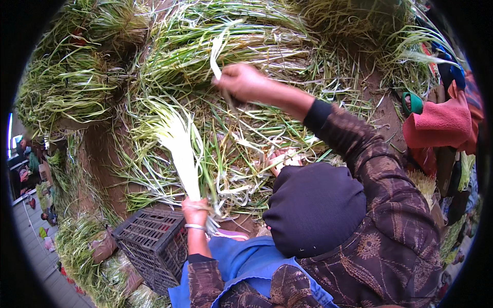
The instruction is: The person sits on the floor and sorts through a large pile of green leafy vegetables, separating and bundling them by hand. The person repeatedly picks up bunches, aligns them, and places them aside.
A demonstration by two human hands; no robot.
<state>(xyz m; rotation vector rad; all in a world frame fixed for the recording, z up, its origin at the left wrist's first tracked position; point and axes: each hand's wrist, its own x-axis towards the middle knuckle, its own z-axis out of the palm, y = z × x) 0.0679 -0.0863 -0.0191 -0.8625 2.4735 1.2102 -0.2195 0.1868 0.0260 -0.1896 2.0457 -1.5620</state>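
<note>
My left hand (195, 210), with a white band at the wrist, grips the lower ends of a fanned bunch of leafy stalks (179, 154). The stems are white and the leaf tips yellow-green. Farther forward, my right hand (242, 82) pinches a single pale stalk (216, 57), its leaf pointing away from me. That hand is slightly blurred, above a ground strewn with loose leaves (246, 154). Past it lies a long heap of green stalks (231, 46). A blue apron (242, 254) covers my lap.
A black plastic crate (154, 246) stands beside my left forearm. Bundled greens (77, 84) are piled at the far left. To the right are another person's foot in a green sandal (412, 103) and a pink cloth (439, 125). A rounded dark cloth shape (316, 208) fills the centre right.
</note>
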